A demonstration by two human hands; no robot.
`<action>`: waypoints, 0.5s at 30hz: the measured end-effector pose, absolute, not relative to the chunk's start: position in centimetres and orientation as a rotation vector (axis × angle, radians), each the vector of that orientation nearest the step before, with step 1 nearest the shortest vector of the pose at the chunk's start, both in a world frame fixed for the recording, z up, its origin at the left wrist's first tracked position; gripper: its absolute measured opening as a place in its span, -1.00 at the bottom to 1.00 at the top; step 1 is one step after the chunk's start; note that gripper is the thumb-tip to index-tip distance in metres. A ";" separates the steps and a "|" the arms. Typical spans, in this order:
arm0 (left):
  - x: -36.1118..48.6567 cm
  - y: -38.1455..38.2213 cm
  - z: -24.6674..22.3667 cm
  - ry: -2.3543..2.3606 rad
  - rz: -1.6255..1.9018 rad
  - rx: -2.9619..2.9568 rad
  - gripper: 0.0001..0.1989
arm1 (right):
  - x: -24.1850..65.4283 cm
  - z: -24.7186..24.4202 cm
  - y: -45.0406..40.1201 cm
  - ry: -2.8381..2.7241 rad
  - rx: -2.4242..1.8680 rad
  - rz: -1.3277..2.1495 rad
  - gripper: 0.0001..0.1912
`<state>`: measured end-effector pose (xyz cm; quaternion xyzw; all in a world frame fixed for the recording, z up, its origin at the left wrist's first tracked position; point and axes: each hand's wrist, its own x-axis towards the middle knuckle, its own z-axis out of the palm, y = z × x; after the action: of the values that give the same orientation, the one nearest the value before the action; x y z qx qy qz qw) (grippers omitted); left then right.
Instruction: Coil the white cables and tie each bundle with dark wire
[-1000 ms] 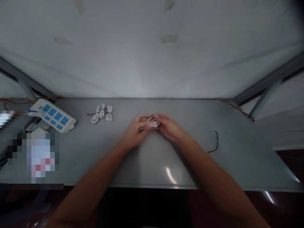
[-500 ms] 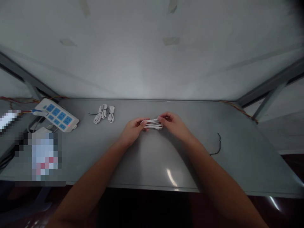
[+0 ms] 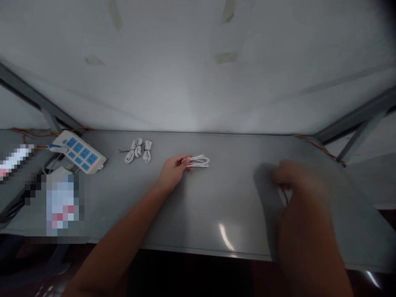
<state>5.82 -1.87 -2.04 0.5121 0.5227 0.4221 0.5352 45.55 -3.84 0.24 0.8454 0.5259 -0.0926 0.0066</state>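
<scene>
Thumb and fingers of my left hand [image 3: 173, 171] pinch one end of a looped white cable [image 3: 199, 161] over the middle of the grey table. The cable's loops stick out to the right of the fingertips. Over at the right, my right hand [image 3: 297, 177] is smeared by motion, above a thin black tie [image 3: 285, 196] that shows partly under it. Whether its fingers grip the tie is too blurred to tell.
Coiled white cables [image 3: 137, 150] bound with black ties lie at the back left. Left of them sits a white power strip [image 3: 83, 152] with blue sockets. A pale wall [image 3: 185, 82] rises behind the table [image 3: 216, 198].
My right hand has let go of the white cable and moved right to the black tie. My left hand still holds the cable, whose free loops now hang together.
</scene>
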 end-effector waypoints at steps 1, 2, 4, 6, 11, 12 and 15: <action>5.8 -1.9 -2.1 1.233 1.008 1.211 -0.60 | 43.6 0.4 -3.4 1.627 2.553 -0.304 -0.77; 5.8 -1.8 -2.1 1.221 1.012 1.199 -0.59 | 41.7 0.6 -3.0 1.738 2.482 -0.282 -0.82; 5.8 -1.8 -2.2 1.197 1.027 1.174 -0.58 | 38.2 0.9 -2.4 2.017 2.369 -0.317 -0.84; 5.9 -1.7 -2.3 1.168 1.046 1.145 -0.56 | 35.6 1.3 -2.0 2.288 2.307 -0.479 -0.86; 6.1 -2.0 -1.9 1.016 1.022 1.130 -0.56 | 31.8 2.0 -1.7 2.515 2.176 -1.586 -0.90; 6.1 -2.2 -1.7 0.979 0.988 1.155 -0.57 | 31.4 2.2 -1.6 2.477 2.215 -1.753 -0.92; 6.2 -2.7 -1.3 0.903 0.875 1.259 -0.60 | 30.4 2.4 -1.6 2.345 2.272 -2.069 -0.93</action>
<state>6.19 -2.72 -1.34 0.5495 0.3945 0.3819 0.6297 30.37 -1.60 2.42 0.5498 0.5672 -0.5006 -0.3541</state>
